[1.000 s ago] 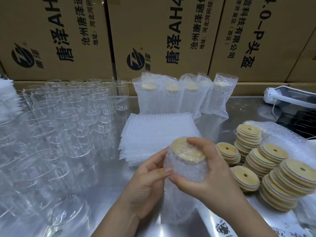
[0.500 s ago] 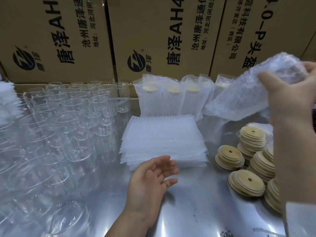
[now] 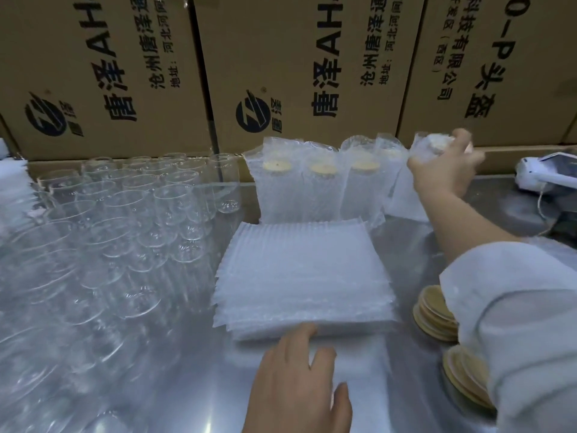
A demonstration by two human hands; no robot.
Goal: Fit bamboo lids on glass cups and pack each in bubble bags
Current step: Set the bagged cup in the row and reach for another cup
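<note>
Step in hand, as judged: setting down one finished piece. Your right hand (image 3: 443,173) grasps the bagged cup (image 3: 402,198) by its top, fingers curled over the lid end. The bag's body hangs below and to the left of your palm, at the right end of the row of packed cups (image 3: 315,192). To do it well, lower the base flat onto the table (image 3: 193,370) before you let go. Stand it upright, just beside the last cup in the row and not leaning on it. Glass in a thin bag likely tips at a nudge, so lift your fingers straight off. Whether the base touches the table cannot be told; the view is blurred there. Your left hand (image 3: 296,385) is released, fingers spread and nearly straight, holding nothing. Its fingertips lie at the near edge of the stack of bubble bags (image 3: 303,270), contact uncertain. Beyond it and to its left stand the bare glass cups (image 3: 140,207); to its right, partly under your sleeve, lie the bamboo lids (image 3: 434,314).
</note>
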